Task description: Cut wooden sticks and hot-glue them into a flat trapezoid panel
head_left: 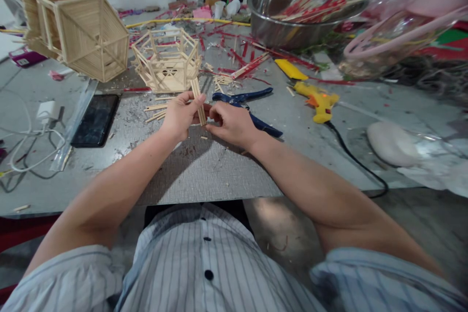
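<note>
My left hand is closed around a small bundle of thin wooden sticks that stands nearly upright above the table. My right hand pinches the lower end of the same bundle, fingertips touching those of the left hand. Just behind the hands stands a hexagonal frame of wooden sticks. A few loose sticks lie on the table left of my left hand. Blue-handled cutters lie right behind my right hand.
A yellow glue gun with a black cord lies to the right. A steel bowl holds red sticks at the back. A larger stick model stands back left, a black phone and white charger left. Red scraps litter the far table.
</note>
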Action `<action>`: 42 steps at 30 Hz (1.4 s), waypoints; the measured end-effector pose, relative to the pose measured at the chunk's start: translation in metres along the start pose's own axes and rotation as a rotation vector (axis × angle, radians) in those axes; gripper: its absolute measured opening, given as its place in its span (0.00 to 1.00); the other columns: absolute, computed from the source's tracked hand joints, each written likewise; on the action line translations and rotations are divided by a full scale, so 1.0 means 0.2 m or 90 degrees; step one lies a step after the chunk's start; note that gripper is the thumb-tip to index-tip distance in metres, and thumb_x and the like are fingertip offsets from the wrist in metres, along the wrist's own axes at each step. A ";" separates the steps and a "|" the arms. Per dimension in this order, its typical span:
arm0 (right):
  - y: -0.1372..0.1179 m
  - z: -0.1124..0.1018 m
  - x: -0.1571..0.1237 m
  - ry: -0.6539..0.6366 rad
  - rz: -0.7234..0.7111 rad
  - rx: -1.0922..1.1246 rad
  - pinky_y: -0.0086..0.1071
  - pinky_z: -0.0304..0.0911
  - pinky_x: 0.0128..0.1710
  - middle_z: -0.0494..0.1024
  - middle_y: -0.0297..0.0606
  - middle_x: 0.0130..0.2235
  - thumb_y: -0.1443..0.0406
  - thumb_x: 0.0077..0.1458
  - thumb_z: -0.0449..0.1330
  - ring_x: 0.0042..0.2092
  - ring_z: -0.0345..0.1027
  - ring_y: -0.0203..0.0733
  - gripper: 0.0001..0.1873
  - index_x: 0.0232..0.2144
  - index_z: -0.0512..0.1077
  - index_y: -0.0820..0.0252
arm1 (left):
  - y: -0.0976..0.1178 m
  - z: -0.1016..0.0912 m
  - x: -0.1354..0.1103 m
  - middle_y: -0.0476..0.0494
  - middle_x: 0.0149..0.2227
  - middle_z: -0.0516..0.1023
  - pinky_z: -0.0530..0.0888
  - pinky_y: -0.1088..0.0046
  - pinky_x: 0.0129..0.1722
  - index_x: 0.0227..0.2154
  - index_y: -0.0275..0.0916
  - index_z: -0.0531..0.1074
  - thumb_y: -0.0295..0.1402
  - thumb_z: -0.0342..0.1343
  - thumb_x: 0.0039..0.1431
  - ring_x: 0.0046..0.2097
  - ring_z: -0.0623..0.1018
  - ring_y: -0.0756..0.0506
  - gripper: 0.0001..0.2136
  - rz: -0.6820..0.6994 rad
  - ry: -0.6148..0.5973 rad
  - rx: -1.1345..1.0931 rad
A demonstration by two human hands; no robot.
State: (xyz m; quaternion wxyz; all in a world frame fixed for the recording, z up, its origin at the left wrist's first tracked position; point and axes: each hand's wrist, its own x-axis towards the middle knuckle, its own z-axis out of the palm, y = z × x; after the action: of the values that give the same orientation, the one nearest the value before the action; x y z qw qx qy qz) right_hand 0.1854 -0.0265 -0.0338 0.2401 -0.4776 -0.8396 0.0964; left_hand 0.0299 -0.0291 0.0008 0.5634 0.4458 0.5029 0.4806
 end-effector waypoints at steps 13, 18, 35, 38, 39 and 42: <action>0.06 -0.03 0.02 0.015 0.007 0.038 0.34 0.54 0.34 0.76 0.40 0.36 0.55 0.59 0.63 0.34 0.65 0.40 0.12 0.35 0.70 0.58 | 0.16 -0.23 0.07 0.47 0.19 0.71 0.71 0.72 0.41 0.16 0.39 0.65 0.26 0.60 0.55 0.37 0.79 0.44 0.15 0.213 0.047 0.530; 0.10 -0.06 0.03 0.025 0.019 0.054 0.35 0.57 0.36 0.77 0.41 0.35 0.56 0.60 0.61 0.35 0.67 0.43 0.11 0.34 0.71 0.58 | 0.21 -0.31 0.09 0.41 0.27 0.77 0.70 0.65 0.48 0.19 0.39 0.69 0.26 0.56 0.56 0.47 0.80 0.36 0.11 0.151 0.117 0.894; 0.11 -0.05 0.03 0.006 0.034 0.039 0.37 0.60 0.36 0.78 0.42 0.34 0.60 0.59 0.61 0.35 0.69 0.44 0.07 0.33 0.74 0.58 | 0.15 -0.34 0.14 0.31 0.41 0.83 0.76 0.62 0.48 0.37 0.36 0.81 0.28 0.53 0.60 0.49 0.82 0.33 0.10 0.086 0.109 1.067; 0.11 -0.06 0.04 -0.005 0.037 0.037 0.37 0.60 0.37 0.79 0.42 0.34 0.61 0.59 0.61 0.36 0.70 0.45 0.06 0.33 0.74 0.58 | 0.14 -0.35 0.15 0.28 0.44 0.82 0.76 0.59 0.49 0.37 0.35 0.81 0.28 0.52 0.61 0.51 0.81 0.31 0.11 0.086 0.092 1.068; 0.11 -0.06 0.04 -0.008 0.036 0.036 0.37 0.60 0.37 0.79 0.42 0.35 0.62 0.58 0.61 0.36 0.70 0.45 0.06 0.33 0.74 0.58 | 0.14 -0.35 0.15 0.27 0.45 0.82 0.76 0.58 0.49 0.37 0.35 0.81 0.28 0.51 0.61 0.51 0.81 0.31 0.12 0.089 0.088 1.067; 0.11 -0.05 0.04 -0.018 0.035 0.032 0.37 0.60 0.37 0.79 0.42 0.35 0.62 0.58 0.61 0.36 0.70 0.45 0.06 0.33 0.75 0.58 | 0.13 -0.36 0.15 0.27 0.47 0.82 0.76 0.57 0.50 0.38 0.35 0.81 0.29 0.51 0.62 0.53 0.80 0.31 0.12 0.103 0.079 1.064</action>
State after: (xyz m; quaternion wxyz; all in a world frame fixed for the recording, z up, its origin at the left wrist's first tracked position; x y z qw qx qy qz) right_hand 0.2039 -0.0090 -0.0308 0.2376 -0.4929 -0.8268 0.1303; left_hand -0.0432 0.0060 0.0147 -0.0167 0.7238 0.6896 0.0127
